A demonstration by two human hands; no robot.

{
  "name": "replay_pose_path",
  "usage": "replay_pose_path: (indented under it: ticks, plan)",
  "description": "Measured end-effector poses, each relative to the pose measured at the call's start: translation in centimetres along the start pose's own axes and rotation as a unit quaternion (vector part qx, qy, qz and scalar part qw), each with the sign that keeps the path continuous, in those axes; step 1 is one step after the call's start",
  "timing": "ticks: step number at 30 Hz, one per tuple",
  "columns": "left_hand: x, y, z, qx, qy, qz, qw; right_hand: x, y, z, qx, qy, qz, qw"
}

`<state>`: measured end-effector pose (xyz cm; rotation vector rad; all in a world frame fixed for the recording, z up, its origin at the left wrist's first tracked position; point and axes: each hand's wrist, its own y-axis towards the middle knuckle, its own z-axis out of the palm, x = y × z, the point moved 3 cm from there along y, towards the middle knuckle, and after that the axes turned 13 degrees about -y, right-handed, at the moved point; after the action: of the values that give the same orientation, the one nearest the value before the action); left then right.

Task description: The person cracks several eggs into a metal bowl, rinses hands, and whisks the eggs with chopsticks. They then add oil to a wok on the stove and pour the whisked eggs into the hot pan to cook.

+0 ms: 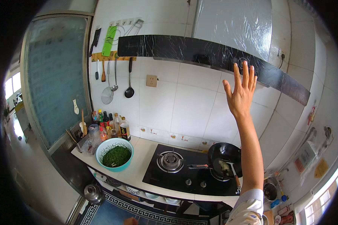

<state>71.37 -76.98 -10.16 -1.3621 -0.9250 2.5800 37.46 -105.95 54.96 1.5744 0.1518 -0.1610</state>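
Observation:
My right hand is raised with its fingers spread and holds nothing. Its fingertips are at the black front panel of the range hood, over a round marking on it; whether they touch cannot be told. Below, a black wok sits on the right burner of the gas hob. Some food lies in the wok, along with a spatula; my forearm hides part of the wok's right side. Of my left hand, only a small blurred part seems to show at the bottom edge.
A light-blue basin of chopped greens stands on the counter, left of the bare burner. Several sauce bottles are behind it. Ladles and a strainer hang on the wall. A metal kettle is low at left.

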Motion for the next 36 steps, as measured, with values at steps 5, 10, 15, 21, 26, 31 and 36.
replay_pose_path:
  ticks: [5,10,15,21,26,31,36]
  plan:
    - [3.4,7.4,-2.5,0.044,-0.136,-0.111,0.984,-0.3,1.1,1.2,-0.011,-0.020,0.002,1.000]
    - [4.1,13.7,0.3,0.014,-0.176,-0.255,0.951,-0.2,2.4,0.3,0.003,-0.020,-0.042,0.999]
    - [6.5,17.8,-2.6,0.100,-0.091,-0.342,0.930,17.9,5.0,-7.6,-0.028,0.364,-0.239,0.900]
    - [1.6,7.0,16.2,0.217,0.020,-0.245,0.945,24.0,5.1,-6.6,-0.154,0.317,-0.339,0.872]
    - [2.5,6.9,11.1,0.149,-0.082,-0.183,0.968,4.6,7.6,-2.0,-0.074,0.072,-0.226,0.969]
    - [3.9,8.9,7.2,0.126,-0.072,-0.244,0.959,-31.4,-6.3,-4.9,0.015,-0.345,0.141,0.928]
    - [3.6,12.0,6.0,0.101,-0.044,-0.335,0.936,-38.4,-15.9,-12.7,0.162,-0.379,0.340,0.845]
